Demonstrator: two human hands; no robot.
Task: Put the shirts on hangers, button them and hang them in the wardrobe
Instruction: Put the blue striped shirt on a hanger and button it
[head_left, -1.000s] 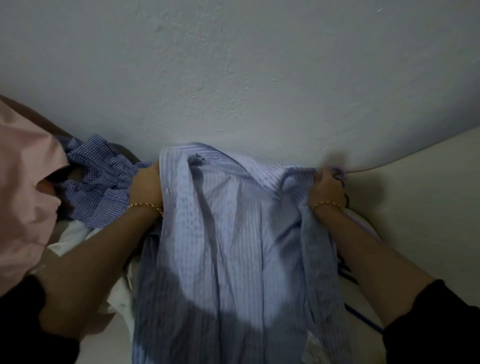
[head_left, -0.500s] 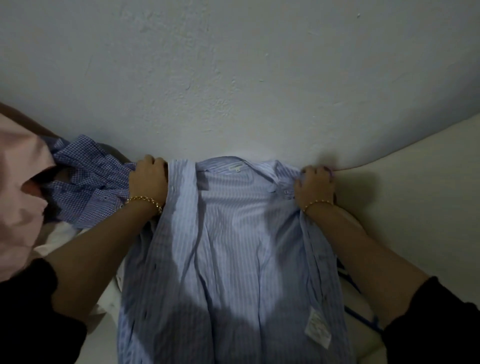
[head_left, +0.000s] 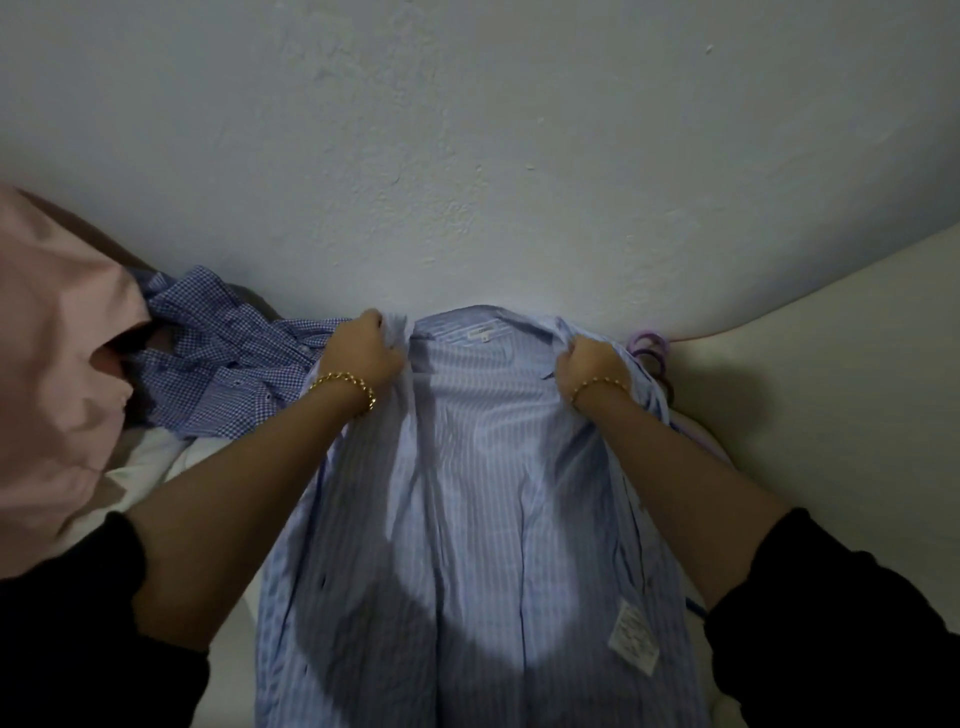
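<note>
The striped shirt (head_left: 467, 493) lies spread open, collar at the far end (probably light and limp, best taken at the shoulders). Left hand (head_left: 363, 358) and right hand (head_left: 592, 364) each clutch a front edge, fingers curled.

The spread shirt (head_left: 478, 493) fills the lower centre, collar toward the wall (head_left: 467, 156); a bunched shirt (head_left: 223, 364) lies at its left, hangers (head_left: 649, 336) at its right.
</note>
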